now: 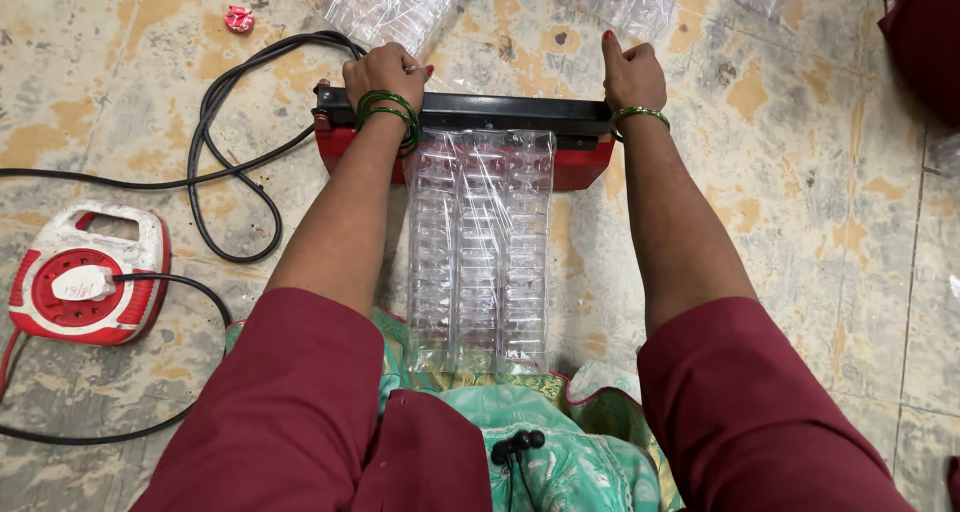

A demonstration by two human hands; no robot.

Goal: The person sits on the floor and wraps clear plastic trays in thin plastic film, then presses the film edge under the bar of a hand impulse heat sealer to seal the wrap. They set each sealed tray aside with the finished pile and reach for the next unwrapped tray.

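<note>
I am watching both hands pressing down on the black bar point(470, 111) of a red heat sealer point(585, 162) sitting on the worn tile floor point(800, 202), toward its far edge. The left hand point(383, 72) is resting fist-like on the bar's left end, fingers curled together over it; the right hand point(632, 72) is doing the same at the right end, fingers folded down. A clear plastic bag of small containers point(480, 252) is lying with its top edge clamped under the bar, its length stretching back toward the lap. More clear packs point(385, 2) are lying beyond the sealer. A red-and-white cable reel point(85, 282) is sitting near the floor's left edge. By my reading, this bag's seal is midway, not yet released.
</note>
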